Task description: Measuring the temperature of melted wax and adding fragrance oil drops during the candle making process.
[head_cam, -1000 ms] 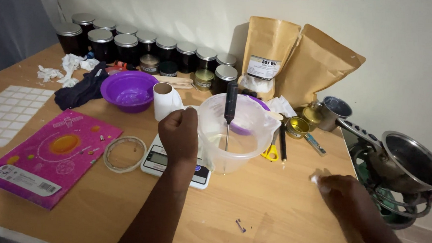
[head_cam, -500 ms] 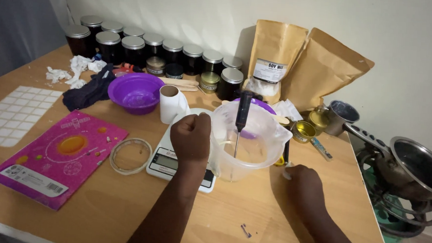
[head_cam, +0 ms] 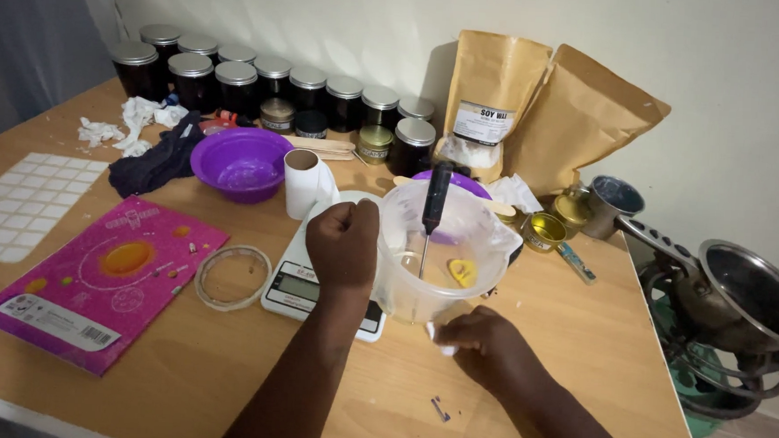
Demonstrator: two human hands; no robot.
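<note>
A clear plastic jug (head_cam: pixel 458 276) stands on a white kitchen scale (head_cam: pixel 302 285). A black stick mixer (head_cam: pixel 436 199) leans inside the jug. My left hand (head_cam: pixel 344 243) is a closed fist against the jug's left side, where the handle is hidden by it. On the table just in front of the jug's base, my right hand (head_cam: pixel 485 344) pinches a small white scrap (head_cam: pixel 438 333) in its fingertips.
A purple bowl (head_cam: pixel 241 162), a paper roll (head_cam: pixel 302 183) and a tape ring (head_cam: pixel 231 277) lie left of the scale. Dark lidded jars (head_cam: pixel 272 84) and two brown pouches (head_cam: pixel 537 111) line the wall. A pink booklet (head_cam: pixel 93 279) is front left, and a metal pot (head_cam: pixel 750 296) sits on a burner off the table's right edge.
My right hand has moved left across the table from the right side to the jug's base. My left fist has stayed at the jug.
</note>
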